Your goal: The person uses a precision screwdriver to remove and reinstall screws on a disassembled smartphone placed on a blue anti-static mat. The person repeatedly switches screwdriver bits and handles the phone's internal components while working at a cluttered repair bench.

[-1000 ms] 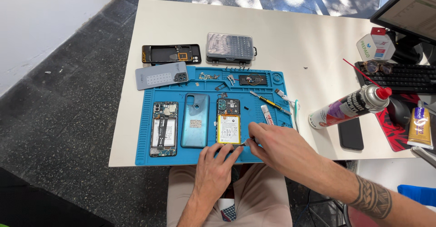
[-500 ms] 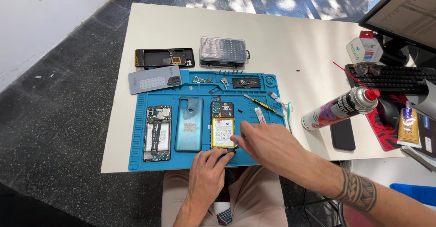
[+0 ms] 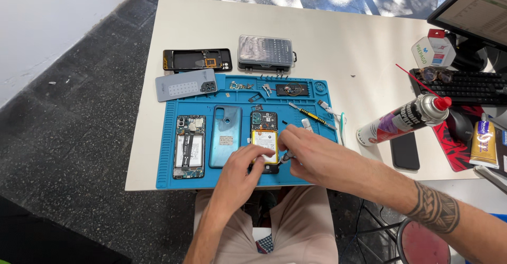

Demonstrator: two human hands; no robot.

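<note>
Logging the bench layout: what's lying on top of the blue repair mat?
On the blue mat: an opened phone, a teal back cover, a second opened phone with a yellow battery, a screwdriver, small parts. Both hands, left hand and right hand, cover that phone's lower end.

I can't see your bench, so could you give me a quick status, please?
Left hand steadying opened phone. Right hand pinching small tool at its lower edge. Blue back cover alongside, clear.

Both forearms reach forward and converge — the left hand (image 3: 240, 173) lies palm down, fingers extended, while the right hand (image 3: 309, 150) curls, fingertips pinched together, its wrist tattooed.
</note>
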